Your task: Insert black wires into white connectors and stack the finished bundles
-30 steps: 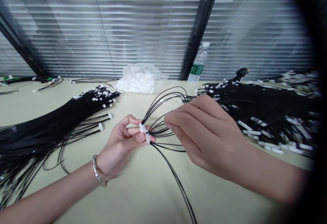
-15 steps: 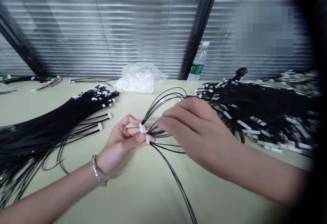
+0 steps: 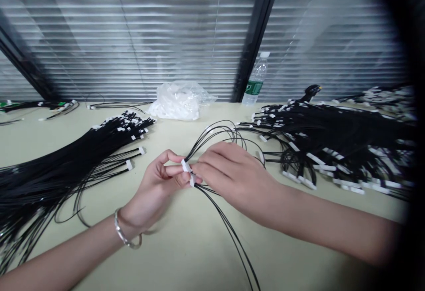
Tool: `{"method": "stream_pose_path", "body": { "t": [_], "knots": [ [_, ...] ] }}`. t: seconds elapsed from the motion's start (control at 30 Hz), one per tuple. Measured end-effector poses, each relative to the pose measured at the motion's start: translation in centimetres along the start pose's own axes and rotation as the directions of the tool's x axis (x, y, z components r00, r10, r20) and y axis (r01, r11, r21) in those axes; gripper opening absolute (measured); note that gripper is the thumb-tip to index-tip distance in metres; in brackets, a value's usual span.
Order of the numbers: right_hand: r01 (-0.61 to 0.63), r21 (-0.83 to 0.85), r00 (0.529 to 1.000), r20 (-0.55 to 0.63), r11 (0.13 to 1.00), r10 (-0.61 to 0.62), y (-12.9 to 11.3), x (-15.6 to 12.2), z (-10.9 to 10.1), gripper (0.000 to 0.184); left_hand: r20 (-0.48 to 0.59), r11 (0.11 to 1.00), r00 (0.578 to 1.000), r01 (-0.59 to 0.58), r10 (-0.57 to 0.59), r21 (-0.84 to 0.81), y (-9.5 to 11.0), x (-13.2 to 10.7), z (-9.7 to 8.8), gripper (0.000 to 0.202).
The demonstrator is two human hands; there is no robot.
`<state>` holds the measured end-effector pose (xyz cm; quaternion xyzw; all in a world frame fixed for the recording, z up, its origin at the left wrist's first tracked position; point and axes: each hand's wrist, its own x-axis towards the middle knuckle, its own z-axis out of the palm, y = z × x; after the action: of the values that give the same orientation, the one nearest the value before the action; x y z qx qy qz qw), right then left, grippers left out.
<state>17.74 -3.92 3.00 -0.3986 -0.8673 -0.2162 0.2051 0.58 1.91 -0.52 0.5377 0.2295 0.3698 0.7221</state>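
Between the thumb and fingers of my left hand point(image 3: 168, 174) is a white plug connector point(image 3: 186, 166), tilted, with black wires point(image 3: 212, 132) running out of it. Some wires arch up to the right; others trail down point(image 3: 232, 233) towards the near edge of the view. My right hand point(image 3: 232, 167) is closed at the connector's right side, its fingertips pinched where the wires enter. What those fingertips grip is mostly hidden, though wires pass behind and under the hand. A silver bracelet point(image 3: 123, 231) circles my left wrist.
A thick bundle of black cables point(image 3: 66, 154) with white ends lies left. Another large cable pile point(image 3: 341, 136) covers the right side. At the back, a clear plastic bag point(image 3: 181, 101) of white parts and a water bottle point(image 3: 255, 81) stand before the blinds point(image 3: 142, 39).
My right hand has moved left and slightly down, bringing its fingertips from the wires to the connector. My left hand stays nearly in place, still holding the connector.
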Motion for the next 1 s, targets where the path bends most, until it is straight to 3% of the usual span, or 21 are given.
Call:
{"method": "stream_pose_path", "body": {
  "t": [0.13, 0.2, 0.4, 0.5, 0.8, 1.0],
  "knots": [
    [-0.014, 0.008, 0.989, -0.15, 1.0, 0.015, -0.3, 0.3, -1.4, 0.014, -0.072, 1.0, 0.997, -0.025, 0.025, -0.007, 0.4, 0.3, -0.5, 0.022],
    [0.0, -0.008, 0.985, -0.171, 1.0, -0.001, -0.8, 0.1, -1.7, 0.007, -0.111, 0.999, 0.993, -0.035, 0.031, -0.034, 0.4, 0.5, -0.9, 0.022],
    [-0.081, -0.137, 0.989, 0.108, 0.987, 0.096, -1.6, -0.6, -0.6, 0.016, -0.158, 0.998, 0.987, -0.037, 0.03, -0.041, 0.4, 0.7, -1.3, 0.02],
    [-0.093, -0.155, 0.972, 0.198, 0.983, 0.124, -1.5, -0.6, 0.0, 0.006, -0.151, 0.999, 0.988, -0.029, 0.024, -0.029, 0.4, 0.6, -1.1, 0.019],
    [-0.107, -0.157, 0.955, 0.258, 0.982, 0.145, -1.1, -0.8, 0.5, 0.008, -0.129, 0.999, 0.991, -0.044, 0.041, -0.026, 0.3, 0.5, -1.0, 0.02],
    [-0.033, -0.231, 0.963, 0.253, 0.972, 0.093, -1.5, -0.7, 0.4, 0.01, -0.147, 0.999, 0.988, -0.041, 0.042, 0.014, 0.5, 0.3, -0.6, 0.021]
  ]
}}
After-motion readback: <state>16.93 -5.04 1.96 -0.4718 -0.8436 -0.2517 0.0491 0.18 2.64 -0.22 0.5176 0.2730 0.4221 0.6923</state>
